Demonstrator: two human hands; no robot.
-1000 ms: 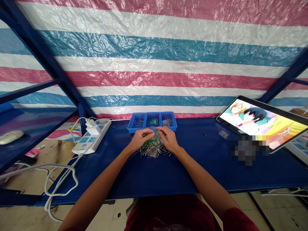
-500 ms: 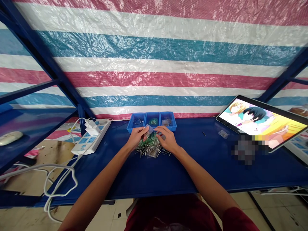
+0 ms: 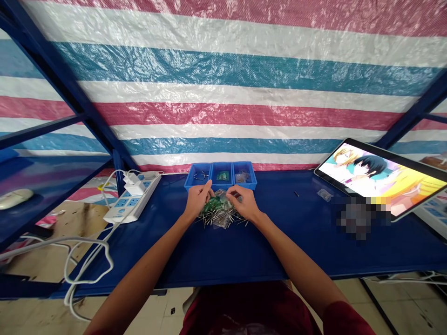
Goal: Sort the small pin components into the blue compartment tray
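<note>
A loose pile of thin metal pins (image 3: 217,218) lies on the blue table, with small green packets (image 3: 215,204) and clear plastic bags mixed in. My left hand (image 3: 198,201) is at the pile's left edge, fingers curled and thumb raised; what they hold, if anything, is hidden. On the other side, my right hand (image 3: 245,203) has thumb and fingertips pinched at a small clear plastic bag (image 3: 220,192) between the hands. Just behind stands a blue three-compartment tray (image 3: 220,187): a few metal pins at left, a green packet in the middle, clear bags at right.
A white power strip (image 3: 122,211) with a plugged-in charger and loose cables lies at left. To the right are a dark metal piece (image 3: 296,194), a clear bag (image 3: 324,195) and a tilted screen (image 3: 380,179). A striped sheet (image 3: 244,111) hangs behind the table (image 3: 223,260).
The clear bag between my hands has moved lower, toward the pile. My left hand has shifted slightly left with its thumb lifted; my right hand has dropped a little.
</note>
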